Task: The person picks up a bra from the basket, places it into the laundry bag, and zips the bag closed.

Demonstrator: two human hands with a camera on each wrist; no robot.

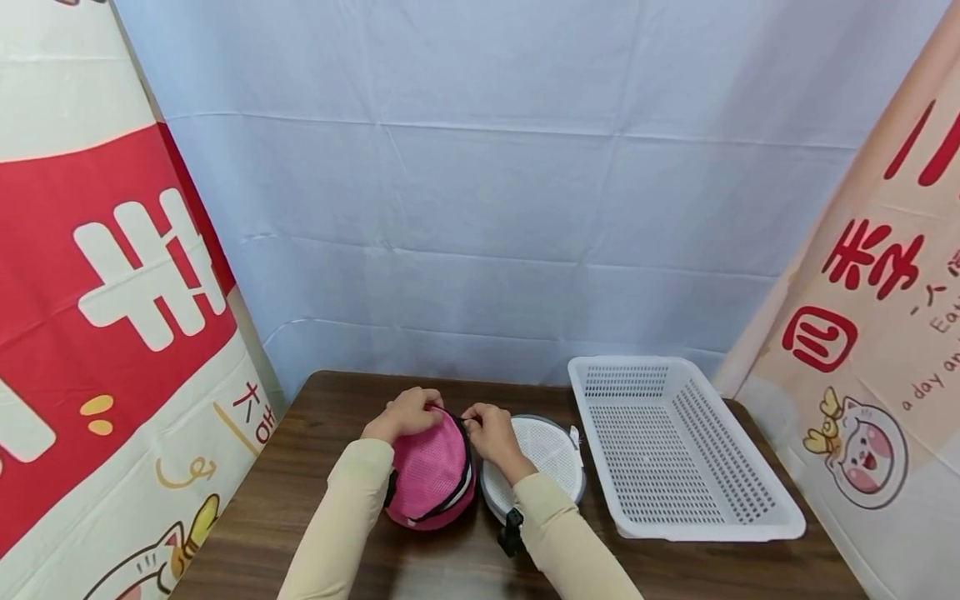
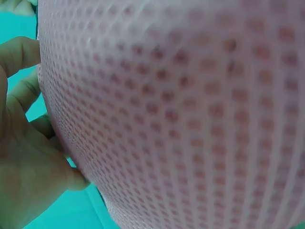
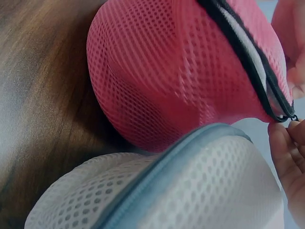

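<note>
A round pink mesh laundry bag (image 1: pixel 429 471) with a black zipper band stands on the table, its zipper partly open. My left hand (image 1: pixel 411 414) grips the bag's far left side; in the left wrist view the thumb and fingers (image 2: pixel 26 90) press along the mesh. At the far end of the zipper, my right hand (image 1: pixel 491 433) pinches the small zipper pull (image 3: pixel 294 118) between thumb and fingertip. Just right of the pink bag sits a white mesh laundry bag (image 1: pixel 543 450) with a grey zipper band, partly below my right forearm.
A white perforated plastic basket (image 1: pixel 652 458) stands at the right of the dark wooden table (image 1: pixel 330 433). A pale blue cloth (image 1: pixel 480 208) hangs behind the table, and printed cloths hang at both sides.
</note>
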